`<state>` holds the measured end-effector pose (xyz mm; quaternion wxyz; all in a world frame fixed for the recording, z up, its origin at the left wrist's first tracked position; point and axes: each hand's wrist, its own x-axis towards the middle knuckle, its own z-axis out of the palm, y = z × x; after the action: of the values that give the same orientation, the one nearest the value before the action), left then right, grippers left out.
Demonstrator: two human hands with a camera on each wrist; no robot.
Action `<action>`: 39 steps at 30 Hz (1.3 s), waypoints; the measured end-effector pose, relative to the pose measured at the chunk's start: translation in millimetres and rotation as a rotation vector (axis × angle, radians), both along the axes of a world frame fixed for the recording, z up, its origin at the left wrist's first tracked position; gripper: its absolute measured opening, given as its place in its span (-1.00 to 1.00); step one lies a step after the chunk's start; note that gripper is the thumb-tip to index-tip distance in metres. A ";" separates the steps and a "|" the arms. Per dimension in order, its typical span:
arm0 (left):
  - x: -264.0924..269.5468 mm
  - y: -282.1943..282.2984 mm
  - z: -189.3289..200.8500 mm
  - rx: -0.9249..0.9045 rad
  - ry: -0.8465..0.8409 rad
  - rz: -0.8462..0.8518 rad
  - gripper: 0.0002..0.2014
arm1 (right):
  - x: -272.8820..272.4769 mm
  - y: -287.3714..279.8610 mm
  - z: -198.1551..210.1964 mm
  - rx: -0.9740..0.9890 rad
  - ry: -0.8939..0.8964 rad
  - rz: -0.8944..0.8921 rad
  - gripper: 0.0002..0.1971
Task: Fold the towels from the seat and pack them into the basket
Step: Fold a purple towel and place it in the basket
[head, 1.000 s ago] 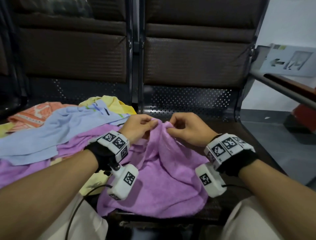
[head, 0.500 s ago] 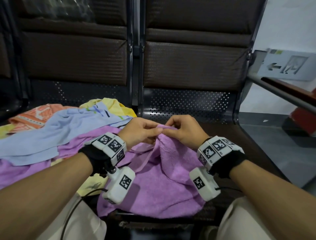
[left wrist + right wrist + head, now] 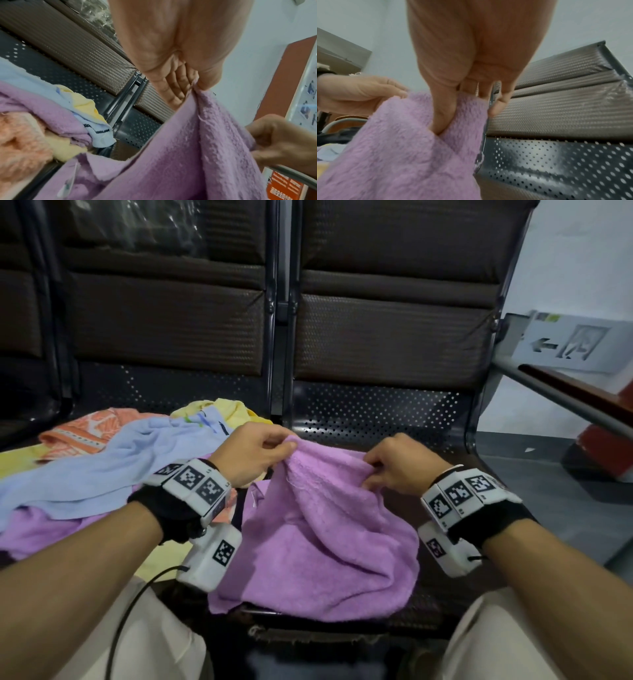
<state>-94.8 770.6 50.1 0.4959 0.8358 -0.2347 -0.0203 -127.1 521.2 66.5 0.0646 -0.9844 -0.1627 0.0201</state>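
Nearest me, the purple towel (image 3: 318, 549) drapes over the front edge of the seat (image 3: 376, 412), between my two knees. It is fluffy terry cloth, lilac, with a deep crease running down its middle and a loose flap turned over on its left side. Its lower part lies bunched on the seat while the upper edge is lifted off it, stretched between my hands.

My left hand (image 3: 251, 455) pinches that upper edge at its left end, thumb pressed against the curled fingers (image 3: 175, 86) with the cloth caught between them, as the left wrist view shows. My right hand (image 3: 399, 465) holds the same edge a little to the right, thumb (image 3: 443, 112) pushed into the pile and the fingers curled behind the cloth, so the grip is a pinch there too. The two hands are apart, with a short span of towel sagging between them. Both forearms reach forward from the lower corners of the head view, each wrist wearing a black strap and a white marker block.

Further left, on the next seat, lies a heap of other towels: a second purple towel (image 3: 51, 529) at the bottom, a light blue towel (image 3: 113, 460) spread over it, then an orange patterned towel (image 3: 85, 429) and a yellow towel (image 3: 229, 409) behind.

Beyond all that stand the brown padded backrests (image 3: 394, 337) above the perforated metal, and to the right a handrail (image 3: 565, 398) and a white sign (image 3: 568, 340) with an arrow.
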 end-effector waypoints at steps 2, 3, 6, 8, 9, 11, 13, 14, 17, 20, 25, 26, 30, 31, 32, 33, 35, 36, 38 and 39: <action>-1.1 5.8 3.4 -0.006 -0.049 0.050 -0.84 | -0.8 -0.8 6.7 -0.008 -0.151 -0.042 -0.70; -2.2 8.3 5.4 -0.017 -0.076 0.068 -0.84 | -1.9 -1.3 9.3 0.001 -0.222 -0.058 -0.70; -6.3 11.2 11.1 -0.030 -0.168 0.085 -0.84 | -7.6 -0.4 13.4 0.192 -0.343 -0.084 -0.63; -8.5 11.6 13.7 -0.024 -0.202 0.083 -0.86 | -10.9 -0.1 15.4 0.307 -0.346 -0.102 -0.46; -10.7 11.2 14.9 -0.022 -0.210 0.072 -0.87 | -12.0 0.2 16.1 0.289 -0.342 -0.101 -0.45; -16.7 8.4 17.1 -0.010 -0.238 0.046 -0.87 | -16.4 2.3 17.8 0.176 -0.354 -0.094 -0.66; -22.7 5.2 21.8 -0.029 -0.266 0.065 -0.88 | -23.5 4.7 19.9 0.131 -0.374 -0.087 -0.82; -25.3 3.8 24.6 -0.061 -0.264 0.092 -0.88 | -26.4 5.7 20.4 0.118 -0.389 -0.084 -0.84; -30.9 2.6 36.1 -0.169 -0.191 0.174 -0.89 | -31.7 9.7 29.0 0.139 -0.369 -0.130 -0.83; -37.8 1.6 52.0 -0.206 -0.193 0.214 -0.87 | -38.3 15.6 51.1 0.405 -0.237 -0.215 -0.91; -37.4 -0.5 95.4 -0.229 -0.262 0.291 -0.88 | -40.8 27.0 114.1 0.540 -0.412 -0.193 -0.92; -31.9 0.3 113.1 -0.248 -0.275 0.303 -0.89 | -38.3 29.5 135.8 0.551 -0.460 -0.189 -0.94; -5.1 -0.7 148.6 -0.204 -0.278 0.356 -0.85 | -23.1 30.1 176.8 0.593 -0.537 -0.230 -0.95; 2.8 -3.0 157.0 -0.193 -0.270 0.361 -0.81 | -16.9 28.4 184.9 0.615 -0.534 -0.257 -0.92; 10.3 -6.7 164.5 -0.179 -0.266 0.362 -0.79 | -11.2 26.6 192.4 0.628 -0.532 -0.282 -0.88; 17.2 -11.0 172.4 -0.172 -0.267 0.362 -0.77 | -5.1 24.4 198.8 0.635 -0.539 -0.304 -0.84; 27.1 -21.4 186.5 -0.170 -0.292 0.367 -0.76 | 4.7 19.9 209.2 0.653 -0.593 -0.334 -0.78; 30.4 -26.0 192.2 -0.186 -0.303 0.368 -0.77 | 7.3 18.0 212.8 0.680 -0.626 -0.340 -0.78; 31.6 -34.2 198.3 -0.239 -0.303 0.351 -0.82 | 7.4 14.2 214.3 0.732 -0.660 -0.334 -0.80; 29.7 -37.3 197.6 -0.267 -0.295 0.334 -0.85 | 4.8 12.6 211.5 0.747 -0.654 -0.320 -0.80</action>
<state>-65.0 733.3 247.7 0.5586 0.7841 -0.1637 0.2154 -122.3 533.8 278.0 0.3594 -0.8615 -0.0180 -0.3581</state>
